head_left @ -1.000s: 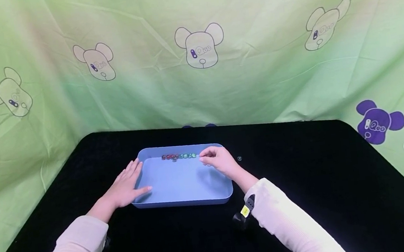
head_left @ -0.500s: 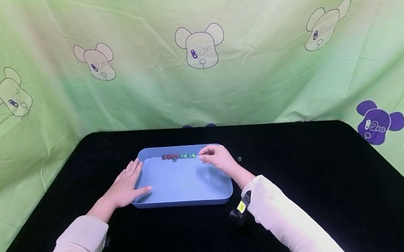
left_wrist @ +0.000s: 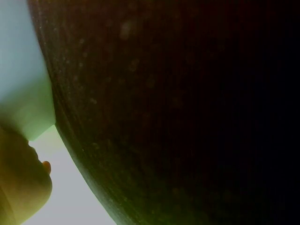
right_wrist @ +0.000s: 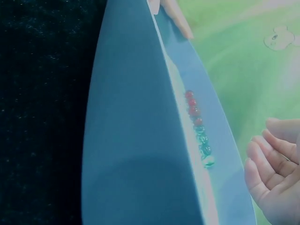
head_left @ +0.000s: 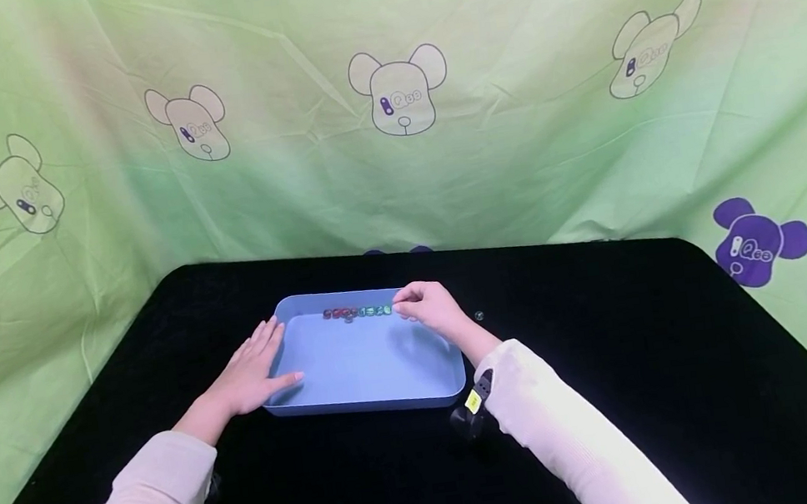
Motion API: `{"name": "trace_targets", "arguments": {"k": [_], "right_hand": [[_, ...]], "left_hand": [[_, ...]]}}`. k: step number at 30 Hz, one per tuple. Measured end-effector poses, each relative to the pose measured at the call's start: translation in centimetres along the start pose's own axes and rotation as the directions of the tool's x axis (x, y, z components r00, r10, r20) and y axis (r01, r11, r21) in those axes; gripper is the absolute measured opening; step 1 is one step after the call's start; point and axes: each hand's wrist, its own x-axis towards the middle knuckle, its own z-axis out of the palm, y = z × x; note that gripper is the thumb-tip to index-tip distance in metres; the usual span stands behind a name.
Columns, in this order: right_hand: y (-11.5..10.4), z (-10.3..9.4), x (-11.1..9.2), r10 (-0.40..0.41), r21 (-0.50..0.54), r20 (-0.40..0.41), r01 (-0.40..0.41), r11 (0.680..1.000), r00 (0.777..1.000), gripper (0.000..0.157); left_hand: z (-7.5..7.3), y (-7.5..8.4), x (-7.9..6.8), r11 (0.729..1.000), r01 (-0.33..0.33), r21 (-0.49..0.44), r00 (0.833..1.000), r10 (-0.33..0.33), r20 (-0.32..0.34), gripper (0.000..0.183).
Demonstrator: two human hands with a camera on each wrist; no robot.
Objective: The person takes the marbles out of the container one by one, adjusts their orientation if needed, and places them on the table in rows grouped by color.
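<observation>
A shallow blue tray (head_left: pixel 365 366) stands on the black tabletop. Along its back wall runs a row of small glass marbles, red ones (head_left: pixel 337 314) at the left and green ones (head_left: pixel 375 311) at the right. My left hand (head_left: pixel 252 371) lies over the tray's left wall with its fingers straight and the thumb reaching inside. My right hand (head_left: pixel 429 309) hovers over the tray's back right part, fingertips close to the row's green end. Its fingers (right_wrist: pixel 262 145) are curled, thumb and index tips together; I cannot tell whether they hold a marble.
One loose clear marble (head_left: pixel 479 316) lies on the black cloth (head_left: pixel 613 361), right of the tray. A green printed curtain (head_left: pixel 410 184) hangs behind and beside the table. Small dark wrist gear (head_left: pixel 472 412) hangs under my right sleeve.
My right hand has risen slightly and shifted a little left, nearer the green end of the row. The left hand, tray and marbles stay where they were.
</observation>
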Motion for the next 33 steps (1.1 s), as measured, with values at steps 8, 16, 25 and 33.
{"name": "trace_targets", "arguments": {"k": [8,16,25,33], "right_hand": [[0.0,0.0,0.8,0.008,0.021,0.0,-0.008,1.0,1.0,0.017],[0.0,-0.2,1.2,0.038,0.037,0.014,-0.038,0.999,0.999,0.018],[1.3,-0.3,2.5,0.034,0.027,-0.006,-0.034,0.999,0.999,0.011],[0.3,-0.1,2.2,0.08,0.023,-0.036,-0.079,0.997,0.996,0.016]], "left_hand": [[0.0,-0.1,0.0,1.0,-0.002,0.0,1.0,0.002,0.003,0.083],[-0.1,0.0,0.1,1.0,-0.012,-0.008,1.0,0.012,-0.017,0.083],[-0.1,0.0,0.0,1.0,-0.019,-0.004,0.999,0.019,-0.027,0.083],[-0.2,0.1,0.0,1.0,-0.015,-0.012,1.0,0.015,-0.015,0.083]]}}
